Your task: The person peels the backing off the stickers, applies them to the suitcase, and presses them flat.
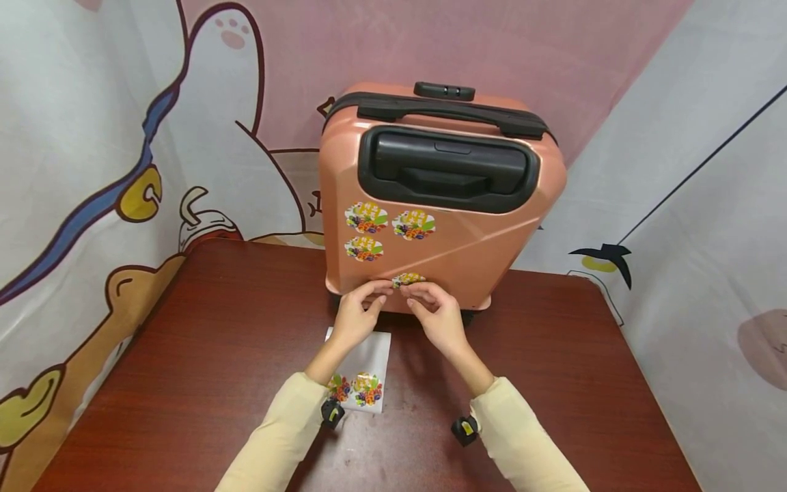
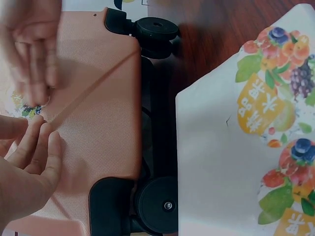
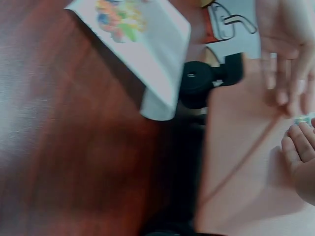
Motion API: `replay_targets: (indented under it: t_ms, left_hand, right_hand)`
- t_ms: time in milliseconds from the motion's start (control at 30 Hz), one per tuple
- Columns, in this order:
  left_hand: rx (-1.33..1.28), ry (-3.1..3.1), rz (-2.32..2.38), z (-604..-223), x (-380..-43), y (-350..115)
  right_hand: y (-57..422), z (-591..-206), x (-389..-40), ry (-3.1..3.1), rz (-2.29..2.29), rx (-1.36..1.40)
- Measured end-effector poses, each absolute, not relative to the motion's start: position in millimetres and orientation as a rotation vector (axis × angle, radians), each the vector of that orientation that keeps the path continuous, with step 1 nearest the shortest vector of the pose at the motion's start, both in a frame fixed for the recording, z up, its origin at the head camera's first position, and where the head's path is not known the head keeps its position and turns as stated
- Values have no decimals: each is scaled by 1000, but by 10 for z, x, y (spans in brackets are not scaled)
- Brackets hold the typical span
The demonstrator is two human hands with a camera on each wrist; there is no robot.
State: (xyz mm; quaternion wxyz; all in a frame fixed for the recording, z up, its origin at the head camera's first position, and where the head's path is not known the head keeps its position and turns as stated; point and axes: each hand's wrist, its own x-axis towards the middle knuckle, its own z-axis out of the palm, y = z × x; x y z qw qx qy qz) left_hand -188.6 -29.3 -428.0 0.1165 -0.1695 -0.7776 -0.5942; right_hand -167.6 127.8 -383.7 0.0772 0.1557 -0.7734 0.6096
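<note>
A fruit sticker point(image 1: 408, 279) sits low on the front of an upright rose-pink suitcase point(image 1: 455, 249), its lower part hidden by fingers. The left hand point(image 1: 359, 316) touches its left side with lightly bent fingers, thumb apart. From the other side the right hand point(image 1: 438, 316) reaches it, fingers extended and thumb free. In the left wrist view the sticker point(image 2: 24, 104) shows between both hands' fingertips. Three similar stickers, an upper left one point(image 1: 366, 218), an upper right one point(image 1: 414, 224) and a lower one point(image 1: 364, 249), are stuck higher up.
Below the hands, a white sticker sheet point(image 1: 371, 348) with two fruit stickers lies on the brown table point(image 1: 246, 342). Black wheels, one plain in the left wrist view point(image 2: 160, 204), stand under the suitcase. A printed cloth point(image 1: 492, 41) hangs behind.
</note>
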Motion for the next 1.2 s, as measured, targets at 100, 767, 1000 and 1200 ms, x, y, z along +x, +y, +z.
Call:
replay_targets:
  t_ms: [100, 767, 1000, 1200]
  left_hand:
    - [-494, -2277, -1745, -4284, -1883, -291]
    - [-491, -2283, -1749, -4253, -1893, -299]
    - [-486, -2293, -1758, -4243, -1886, -292]
    - [-496, -2277, -1778, -4252, -1896, -296]
  right_hand:
    - [1284, -3942, -1678, -2356, 1836, 453]
    - [1229, -3709, -1678, -2204, 1870, 504]
    - [1290, -3981, -1683, -2332, 1857, 401]
    - [1279, -3797, -1692, -2248, 1796, 467]
